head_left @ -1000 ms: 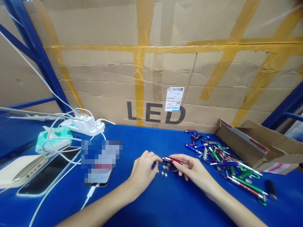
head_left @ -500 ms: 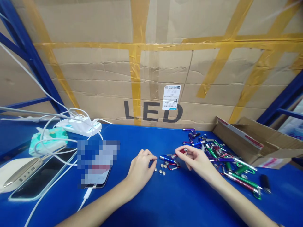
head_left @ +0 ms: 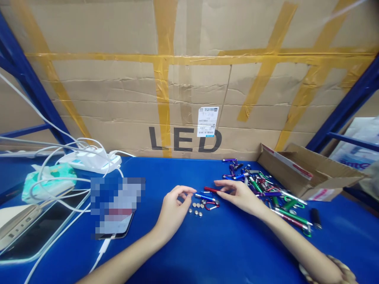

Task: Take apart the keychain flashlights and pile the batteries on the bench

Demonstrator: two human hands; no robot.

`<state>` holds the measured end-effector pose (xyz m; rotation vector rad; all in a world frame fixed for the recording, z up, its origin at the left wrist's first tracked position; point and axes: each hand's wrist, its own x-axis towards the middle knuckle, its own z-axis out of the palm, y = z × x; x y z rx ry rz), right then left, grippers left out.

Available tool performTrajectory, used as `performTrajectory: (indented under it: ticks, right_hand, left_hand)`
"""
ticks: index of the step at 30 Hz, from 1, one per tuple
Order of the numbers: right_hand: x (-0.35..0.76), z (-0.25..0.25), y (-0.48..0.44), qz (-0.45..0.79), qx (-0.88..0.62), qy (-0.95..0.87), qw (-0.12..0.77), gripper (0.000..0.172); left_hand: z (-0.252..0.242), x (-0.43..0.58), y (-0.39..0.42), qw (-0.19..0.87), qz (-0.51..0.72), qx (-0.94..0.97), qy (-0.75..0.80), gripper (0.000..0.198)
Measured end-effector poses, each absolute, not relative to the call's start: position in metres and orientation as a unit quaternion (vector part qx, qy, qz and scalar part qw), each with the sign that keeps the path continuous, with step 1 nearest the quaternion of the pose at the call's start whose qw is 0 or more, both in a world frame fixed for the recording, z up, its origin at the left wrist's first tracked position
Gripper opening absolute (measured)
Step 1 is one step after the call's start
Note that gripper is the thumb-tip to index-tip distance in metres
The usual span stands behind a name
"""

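Note:
My left hand (head_left: 175, 209) is over the blue table, fingers bent and thumb apart from the index finger, with nothing visible between them. Its index fingertip is at the left end of a blue metal penlight (head_left: 205, 197). My right hand (head_left: 238, 196) has its thumb and index finger parted around the right end of a red tube (head_left: 211, 189), which lies behind the blue penlight. The thumb tip overlaps the tube's end. A red carabiner clip (head_left: 212, 206) lies just in front of the blue penlight. Several small silver button cells (head_left: 196, 212) lie beside my left fingertips.
A pile of coloured penlights and clips (head_left: 275, 199) lies right of my right hand. An open cardboard box (head_left: 284, 167) stands behind it. At left are a phone (head_left: 121, 209) on a white cable, a tissue pack (head_left: 49, 177) and a power strip (head_left: 91, 159). A large carton (head_left: 133, 98) closes the back.
My right hand has brought the red tube left and lowered it behind the blue penlight, and its fingers have spread. My left thumb has drawn back from the index fingertip. The view has shifted right.

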<state>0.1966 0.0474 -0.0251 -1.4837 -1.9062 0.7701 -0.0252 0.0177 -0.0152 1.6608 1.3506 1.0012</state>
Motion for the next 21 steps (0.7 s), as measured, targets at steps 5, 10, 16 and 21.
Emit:
performTrajectory:
  ticks: [5,10,16,21]
  right_hand:
    - [0.237,0.005,0.049,0.161,-0.626,-0.704,0.295,0.037]
    - [0.27,0.005,0.05,0.095,-0.654,-0.727,0.187,0.025]
    - [0.247,-0.021,0.053,0.044,-0.642,-0.755,0.124,0.046]
    - [0.235,-0.03,0.054,0.01,-0.651,-0.75,0.119,0.032]
  left_hand:
    - [-0.016,-0.024,0.016,0.406,0.415,0.618,0.529,0.019]
    - [-0.015,-0.021,0.012,0.425,0.422,0.602,0.528,0.017]
    - [-0.013,-0.02,0.012,0.441,0.429,0.584,0.53,0.018]
    - [-0.013,-0.021,0.012,0.446,0.431,0.581,0.527,0.017]
